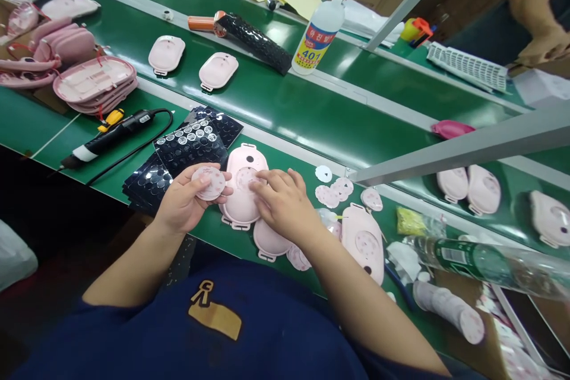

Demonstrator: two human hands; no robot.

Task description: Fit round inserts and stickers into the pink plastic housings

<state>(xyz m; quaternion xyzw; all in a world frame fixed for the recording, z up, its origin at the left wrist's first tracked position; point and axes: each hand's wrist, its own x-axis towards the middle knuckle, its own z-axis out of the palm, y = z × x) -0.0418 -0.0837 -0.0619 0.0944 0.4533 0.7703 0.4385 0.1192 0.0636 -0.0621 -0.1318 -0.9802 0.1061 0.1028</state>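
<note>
My left hand (180, 199) is closed on a small stack of round patterned discs (209, 183), pinched between thumb and fingers. With its fingers stretched out, my right hand (287, 202) rests its fingertips at a round patterned disc (246, 177) set in a pale pink plastic casing (240, 205). A second pink casing (271, 240) lies partly under my right wrist. Beside my right forearm is another casing (363, 225) with a patterned disc in its recess. Loose scalloped discs (327, 196) lie beyond my right hand.
Black sheets of round stickers (191, 145) and a corded black tool (111, 138) lie at left. Stacked pink parts (95, 83) stand behind. Pink casings (219, 70) sit on the green belt, with a bottle (318, 35) beyond. A grey metal bar (445, 154) crosses at right.
</note>
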